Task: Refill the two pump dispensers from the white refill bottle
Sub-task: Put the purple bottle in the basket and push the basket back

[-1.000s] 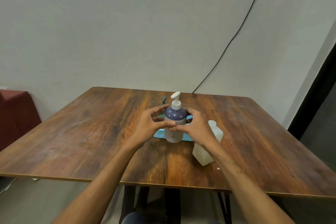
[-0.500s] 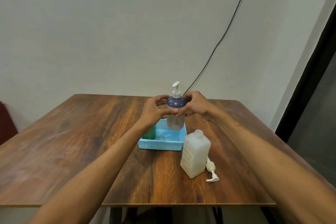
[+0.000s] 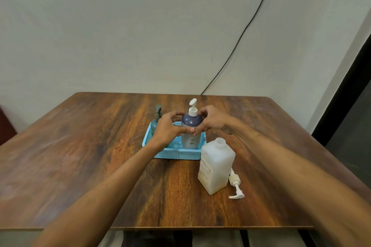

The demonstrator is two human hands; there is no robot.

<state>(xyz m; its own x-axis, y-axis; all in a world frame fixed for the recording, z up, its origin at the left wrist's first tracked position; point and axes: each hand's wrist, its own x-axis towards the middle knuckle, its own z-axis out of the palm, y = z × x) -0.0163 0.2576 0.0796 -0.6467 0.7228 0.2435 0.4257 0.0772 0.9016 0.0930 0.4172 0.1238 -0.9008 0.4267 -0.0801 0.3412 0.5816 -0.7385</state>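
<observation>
Gripping the blue-capped pump dispenser [image 3: 190,128] at frame centre, left hand [image 3: 166,129] and right hand [image 3: 211,119] clasp its shoulder. It stands in the blue basket [image 3: 176,153].

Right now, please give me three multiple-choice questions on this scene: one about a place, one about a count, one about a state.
1. Where does the teal dispenser stand?
A. in the blue basket
B. on the bare table
C. on the floor

2. How many hands grip the purple-topped dispenser?
A. none
B. one
C. two

3. How is the mouth of the white refill bottle?
A. capped
B. open
C. fitted with its pump

Answers: 1 A, it rises from the basket's left end. 2 C, left hand and right hand both clasp it. 3 B, its loose pump lies beside it.
</observation>
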